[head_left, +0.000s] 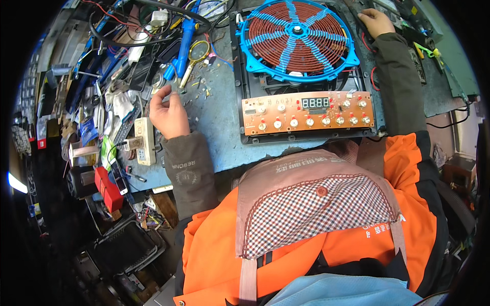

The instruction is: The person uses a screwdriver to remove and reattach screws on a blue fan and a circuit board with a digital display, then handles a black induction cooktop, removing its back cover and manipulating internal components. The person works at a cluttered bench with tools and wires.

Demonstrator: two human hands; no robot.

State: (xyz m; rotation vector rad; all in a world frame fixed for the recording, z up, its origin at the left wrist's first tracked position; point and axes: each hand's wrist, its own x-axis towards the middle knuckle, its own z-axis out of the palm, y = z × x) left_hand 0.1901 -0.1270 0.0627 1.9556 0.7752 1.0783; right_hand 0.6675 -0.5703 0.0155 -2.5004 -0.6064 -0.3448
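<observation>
right hand (375,21) fingertips hidden among cables | left hand (168,115) pinch: contents too small to tell

Copper coil (297,38), blue spokes; orange board (308,113)

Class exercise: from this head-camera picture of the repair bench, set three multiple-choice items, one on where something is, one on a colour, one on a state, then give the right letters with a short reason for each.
1. Where is the right hand?
A. past the coil's far right edge
B. on the power strip
C. in the lap

2. What colour is the frame that holds the coil?
A. red
B. blue
C. white

3. What state is the display on the circuit board in?
A. dark
B. cracked
C. lit

Answers: 1 A, the hand lies at the bench's far right, beyond the coil. 2 B, blue spokes and rim. 3 C, its digits glow.
</observation>
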